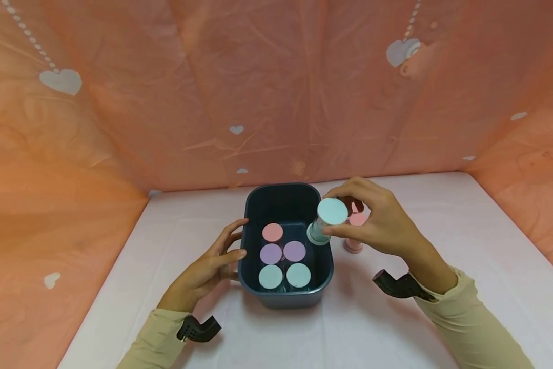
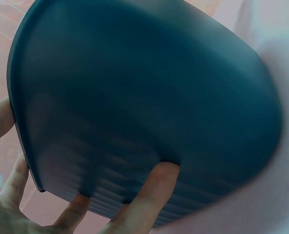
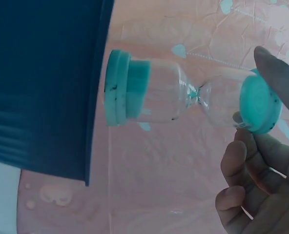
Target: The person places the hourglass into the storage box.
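My right hand point(image 1: 373, 215) pinches the mint end cap of a sand timer point(image 3: 191, 95) with thumb and fingers. The timer stands upright, clear glass with teal sand in its lower bulb, and its base is at the right rim of a dark blue bin point(image 1: 287, 300). Flat against the bin's left outer wall rest the fingertips of my left hand point(image 1: 207, 271), with the thumb at the rim. Inside the bin stand several timers, only their caps clearly visible: a pink cap point(image 1: 272, 232), two purple caps point(image 1: 270, 254) and two mint caps point(image 1: 270, 277).
Partly hidden behind my right hand, a pink sand timer point(image 1: 353, 246) stands on the white table point(image 1: 377, 318), right of the bin. Orange sheeting point(image 1: 285, 102) with hearts hangs behind the table and along both sides.
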`<state>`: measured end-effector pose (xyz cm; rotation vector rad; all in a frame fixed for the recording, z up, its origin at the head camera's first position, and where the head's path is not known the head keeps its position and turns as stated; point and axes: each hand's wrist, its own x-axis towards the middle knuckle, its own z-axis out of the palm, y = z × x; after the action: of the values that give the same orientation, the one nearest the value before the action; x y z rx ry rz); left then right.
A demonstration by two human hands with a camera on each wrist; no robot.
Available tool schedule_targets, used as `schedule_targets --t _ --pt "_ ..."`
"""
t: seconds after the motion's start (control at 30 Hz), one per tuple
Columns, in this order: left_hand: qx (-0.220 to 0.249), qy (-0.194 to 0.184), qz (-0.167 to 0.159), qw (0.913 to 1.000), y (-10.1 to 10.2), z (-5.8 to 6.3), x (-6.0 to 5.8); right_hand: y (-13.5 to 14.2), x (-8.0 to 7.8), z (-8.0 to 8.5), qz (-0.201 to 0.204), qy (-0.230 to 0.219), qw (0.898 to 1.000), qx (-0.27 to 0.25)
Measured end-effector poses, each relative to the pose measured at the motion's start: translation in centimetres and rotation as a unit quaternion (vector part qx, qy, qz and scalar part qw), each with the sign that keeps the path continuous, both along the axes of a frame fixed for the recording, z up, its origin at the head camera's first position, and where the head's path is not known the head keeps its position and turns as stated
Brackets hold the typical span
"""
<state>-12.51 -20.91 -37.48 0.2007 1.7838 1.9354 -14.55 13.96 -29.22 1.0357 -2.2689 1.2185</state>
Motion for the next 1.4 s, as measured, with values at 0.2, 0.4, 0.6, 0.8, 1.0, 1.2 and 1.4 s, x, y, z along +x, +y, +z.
schedule_targets --t 0.2,0.4,0.6,0.8,1.0,1.2,1.4 --pt "-0.014 -0.010 0.001 0.9998 -0.2 -0.1 0.3 -1.3 -0.9 -0.6 -0.009 -0.031 0.999 0.024" --pt "0.002 -0.003 -0.001 1.0000 0.0 -0.2 0.1 -1.8 -1.7 -1.3 -0.016 -0.045 0.998 0.049" --pt "-0.005 -0.003 -0.002 1.0000 0.0 0.0 0.1 -2.1 -2.0 -2.0 -0.032 -0.075 0.994 0.076" --pt "-0.003 -0.006 0.000 1.0000 -0.1 0.1 0.3 -2.6 -2.2 -3.0 -0.033 -0.097 0.991 0.085" --pt "-0.001 0.002 -0.002 1.0000 -0.1 0.0 0.1 -3.2 -2.4 -3.2 -0.048 -0.100 0.985 0.132" --pt "-0.002 0.007 -0.005 1.0000 -0.2 -0.1 0.1 -4.3 -2.7 -3.6 -0.040 -0.096 0.981 0.165" --pt "-0.001 0.010 -0.010 0.9999 -0.3 -0.1 0.1 -5.3 -2.8 -4.1 -0.042 -0.066 0.975 0.209"
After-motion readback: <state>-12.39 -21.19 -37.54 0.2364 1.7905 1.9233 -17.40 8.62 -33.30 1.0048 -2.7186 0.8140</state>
